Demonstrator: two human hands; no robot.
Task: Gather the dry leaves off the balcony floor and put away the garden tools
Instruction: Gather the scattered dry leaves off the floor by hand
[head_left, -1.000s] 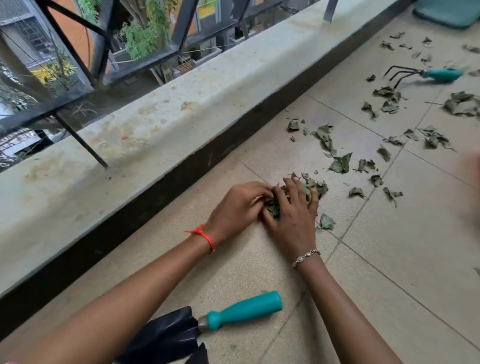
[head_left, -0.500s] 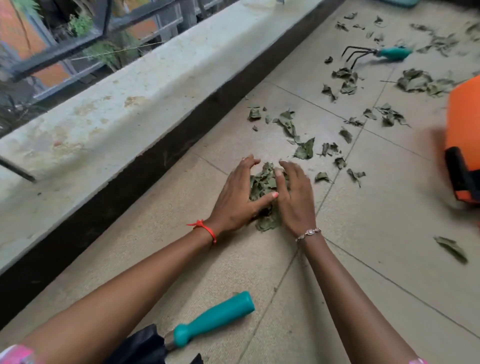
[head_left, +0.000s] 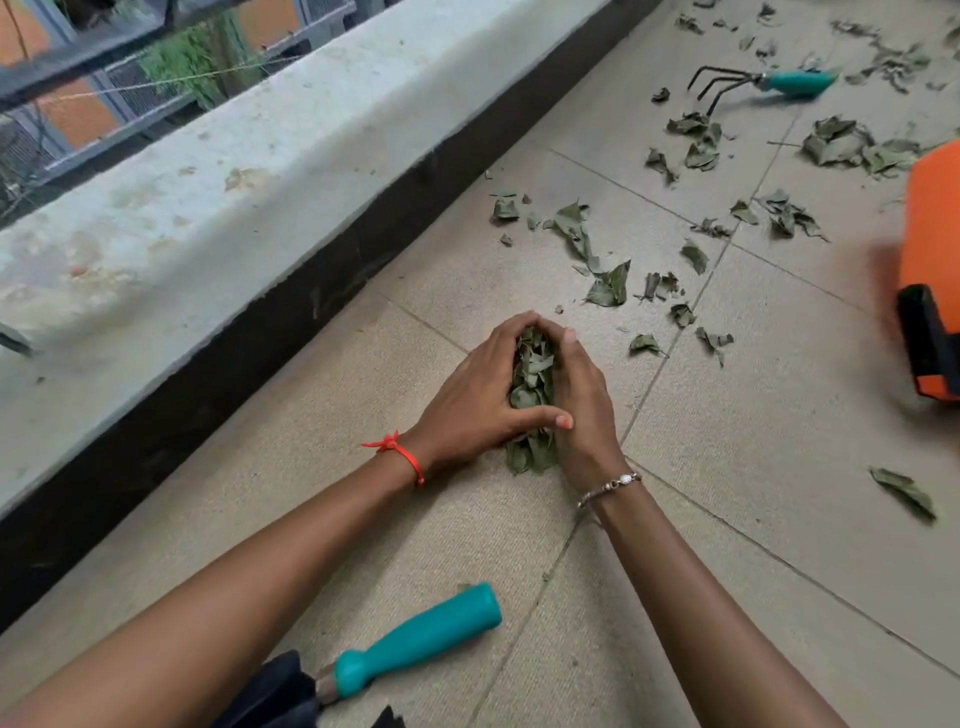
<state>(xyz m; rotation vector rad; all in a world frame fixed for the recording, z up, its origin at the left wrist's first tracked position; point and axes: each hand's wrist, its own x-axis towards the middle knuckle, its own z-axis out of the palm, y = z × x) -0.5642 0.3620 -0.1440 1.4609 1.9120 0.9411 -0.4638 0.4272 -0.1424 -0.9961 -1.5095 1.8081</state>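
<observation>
No legible text or labels anywhere.

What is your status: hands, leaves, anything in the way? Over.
Left hand and right hand cupped around leaf pile on the floor. Loose leaves scattered ahead. Rake and trowel lie untouched. Nothing blocks the hands.

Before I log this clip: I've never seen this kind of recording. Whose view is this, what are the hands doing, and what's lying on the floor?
No robot here: a person wears a camera on the head, so the one view looks down at their own arms. The left hand, red thread at the wrist, and the right hand, with a bracelet, cup a pile of dry leaves between them on the tiled floor. Loose leaves lie scattered beyond. A trowel with a teal handle lies nearest the camera; a hand rake lies farther off. The orange object at the right edge is blurred; I cannot name it.
</observation>
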